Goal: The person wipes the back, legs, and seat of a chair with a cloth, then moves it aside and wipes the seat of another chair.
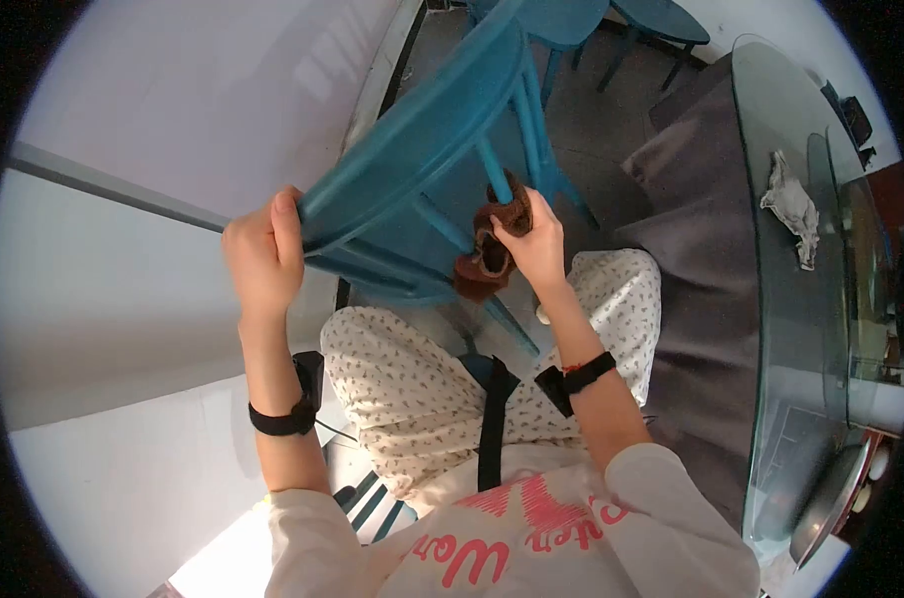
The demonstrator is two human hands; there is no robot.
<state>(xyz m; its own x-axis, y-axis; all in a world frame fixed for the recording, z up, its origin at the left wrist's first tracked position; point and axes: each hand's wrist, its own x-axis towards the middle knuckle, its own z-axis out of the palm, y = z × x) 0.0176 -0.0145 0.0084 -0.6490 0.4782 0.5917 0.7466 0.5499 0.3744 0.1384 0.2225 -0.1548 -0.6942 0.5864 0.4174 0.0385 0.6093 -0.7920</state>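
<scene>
Left hand (264, 254): closed firmly over the curved top rail of a blue chair (412, 149), by which the chair is steadied, tipped toward the person's lap. Right hand (536, 244): clenched around a brown cloth (487, 254), which is bunched and pressed against one of the chair's back spindles. For the wiping to be done well, it is judged that the rail should be kept braced so the frame cannot rock, and the cloth wrapped about each spindle and drawn along its length rather than dabbed. Black wristbands are worn on both forearms. To the right, a glass tabletop (780, 299) is set over a dark covering, with a crumpled white rag (792, 207) lying on it. Further blue chairs are seen at the top, on a grey floor; a pale wall is seen at the left.
</scene>
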